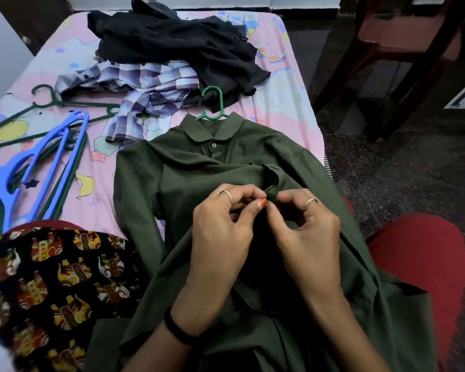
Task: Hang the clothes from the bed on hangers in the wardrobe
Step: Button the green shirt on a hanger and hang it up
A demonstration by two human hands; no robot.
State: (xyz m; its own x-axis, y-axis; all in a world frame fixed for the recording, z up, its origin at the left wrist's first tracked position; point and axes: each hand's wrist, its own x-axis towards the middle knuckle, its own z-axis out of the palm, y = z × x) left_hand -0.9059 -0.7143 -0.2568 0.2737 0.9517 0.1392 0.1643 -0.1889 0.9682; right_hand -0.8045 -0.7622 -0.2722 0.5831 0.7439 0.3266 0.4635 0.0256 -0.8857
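Note:
A dark green shirt (172,183) lies spread on the bed (279,103) and over my lap, with a green hanger (214,103) poking out of its collar. My left hand (223,232) and my right hand (304,226) meet at the shirt's front placket, both pinching the fabric there near a button. A checked shirt (148,87) and a pile of black clothes (177,41) lie farther back on the bed.
Blue hangers (32,162) and dark green hangers (65,103) lie at the bed's left side. A patterned black cloth (59,285) covers my left knee. A wooden chair (403,49) stands on the dark floor to the right.

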